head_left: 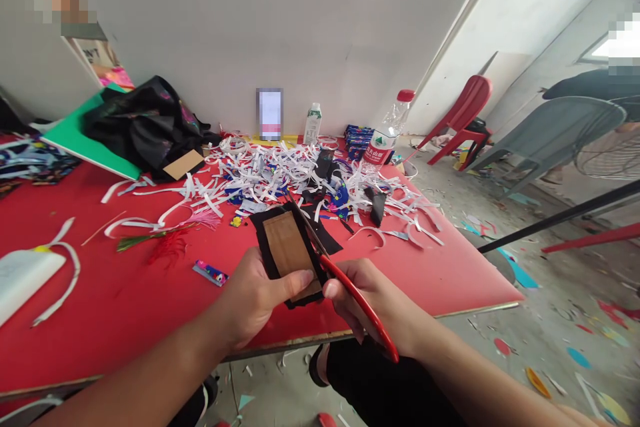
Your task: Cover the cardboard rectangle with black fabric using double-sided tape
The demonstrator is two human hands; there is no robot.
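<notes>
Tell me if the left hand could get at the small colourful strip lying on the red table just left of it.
Probably yes: the colourful strip lies bare on the red table beside the left hand, though that hand holds the black-edged card.

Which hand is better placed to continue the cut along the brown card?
Probably the right hand: it already holds the red scissors, whose blades lie along the card's right edge. The left hand grips the card from below, steadying it.

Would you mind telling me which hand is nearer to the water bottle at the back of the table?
Right. The right hand, holding red scissors, is below and slightly left of the bottle; the left hand, pinching the card, sits farther left.
</notes>
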